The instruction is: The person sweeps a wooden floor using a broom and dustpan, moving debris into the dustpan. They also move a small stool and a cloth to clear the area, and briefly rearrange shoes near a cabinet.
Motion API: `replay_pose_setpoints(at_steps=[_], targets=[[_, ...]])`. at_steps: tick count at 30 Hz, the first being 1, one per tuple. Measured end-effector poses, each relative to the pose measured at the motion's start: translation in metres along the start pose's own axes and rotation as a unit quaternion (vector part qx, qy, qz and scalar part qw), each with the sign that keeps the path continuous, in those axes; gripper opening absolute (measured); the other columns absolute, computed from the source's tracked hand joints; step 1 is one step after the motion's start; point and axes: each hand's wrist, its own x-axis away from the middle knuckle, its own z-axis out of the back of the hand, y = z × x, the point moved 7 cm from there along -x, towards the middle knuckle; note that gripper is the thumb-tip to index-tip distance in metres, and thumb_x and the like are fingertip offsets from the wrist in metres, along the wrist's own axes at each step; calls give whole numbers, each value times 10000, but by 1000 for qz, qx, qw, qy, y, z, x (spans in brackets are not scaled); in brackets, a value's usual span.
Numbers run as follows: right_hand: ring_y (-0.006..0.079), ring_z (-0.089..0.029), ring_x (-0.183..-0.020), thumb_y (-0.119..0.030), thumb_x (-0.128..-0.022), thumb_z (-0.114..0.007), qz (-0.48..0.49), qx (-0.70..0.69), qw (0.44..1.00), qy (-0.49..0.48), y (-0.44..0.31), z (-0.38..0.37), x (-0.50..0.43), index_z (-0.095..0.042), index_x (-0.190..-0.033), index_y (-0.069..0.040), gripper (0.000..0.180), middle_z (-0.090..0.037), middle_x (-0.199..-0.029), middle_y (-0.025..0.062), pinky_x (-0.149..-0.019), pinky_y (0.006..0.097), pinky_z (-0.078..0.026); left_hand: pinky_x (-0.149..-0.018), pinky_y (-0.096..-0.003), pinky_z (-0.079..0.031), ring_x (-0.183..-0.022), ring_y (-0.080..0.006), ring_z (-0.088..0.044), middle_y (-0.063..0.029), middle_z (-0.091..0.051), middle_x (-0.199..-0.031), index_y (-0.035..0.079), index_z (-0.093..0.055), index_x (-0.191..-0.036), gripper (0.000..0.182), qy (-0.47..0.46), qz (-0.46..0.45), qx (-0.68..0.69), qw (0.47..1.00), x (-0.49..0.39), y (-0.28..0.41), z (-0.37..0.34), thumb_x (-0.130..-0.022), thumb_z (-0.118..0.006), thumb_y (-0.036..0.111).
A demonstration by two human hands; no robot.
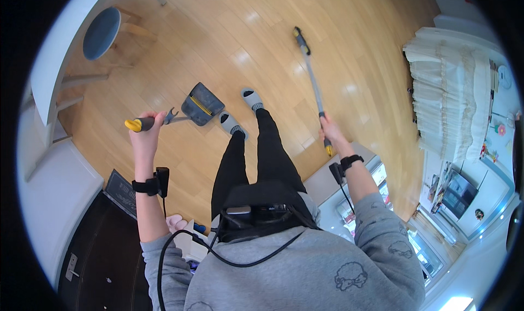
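Observation:
My left hand (153, 122) grips the dark handle of a long-handled dustpan, close below its yellow end. The grey dustpan (199, 110) is down by my left foot, and a row of yellow teeth runs across it. In my right hand (331, 130) is the pole of a broom (315, 82), held near its yellow-tipped top end. The pole slants away from me to the broom head (301, 40), which is dark with a yellow part and lies well ahead on the wooden floor (278, 57). Its bristles are too small to make out.
A round blue-topped stool (102, 33) stands by a white table (77, 24) at far left. A cabinet under a ruffled cream cover (446, 90) lines the right side. Close behind my left arm are a dark door (106, 245), a doormat (121, 193) and pink slippers (176, 221).

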Motion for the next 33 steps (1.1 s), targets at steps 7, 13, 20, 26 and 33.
replay_pose_setpoints(at_steps=[7,13,20,26,33], targets=[[107,-374,-374,-294,-972,-356,-80,111,985,-101,97,-54,100,-105,-1453,-268,543,-378,-542,13,-350,271,-345,-585,-216,-422,-609,-70,-527,-6,-589,-648,0,-634,-778,253,13,7,22,1000,-11,-1,-6,-752,-739,229],[78,-348,-383,-303,-982,-368,-238,-56,941,-236,90,-98,165,-152,-1445,-302,511,-395,-576,3,-353,226,-328,-626,-242,-455,-638,-98,-579,-37,-627,-661,1,-644,-793,284,31,21,-6,999,-23,2,-8,-729,-749,257],[80,-346,-383,-277,-983,-368,-84,183,954,-223,59,-79,182,-181,-1444,-270,498,-401,-564,-11,-356,231,-338,-633,-247,-457,-638,-113,-592,-42,-638,-671,18,-648,-800,301,19,45,-29,998,-23,6,-7,-736,-730,301],[81,-365,-406,-290,-978,-378,-94,169,954,-228,87,-111,145,-180,-1447,-255,511,-394,-562,-14,-376,272,-360,-621,-248,-454,-638,-114,-594,-42,-640,-671,22,-650,-795,297,25,33,-40,998,-20,10,-6,-733,-732,301],[83,-366,-383,-268,-980,-363,-143,56,953,-263,74,-73,161,-151,-1451,-243,518,-411,-573,4,-357,242,-343,-620,-247,-458,-647,-112,-603,-44,-641,-672,14,-640,-795,293,33,22,-37,999,-13,1,0,-730,-738,282]])
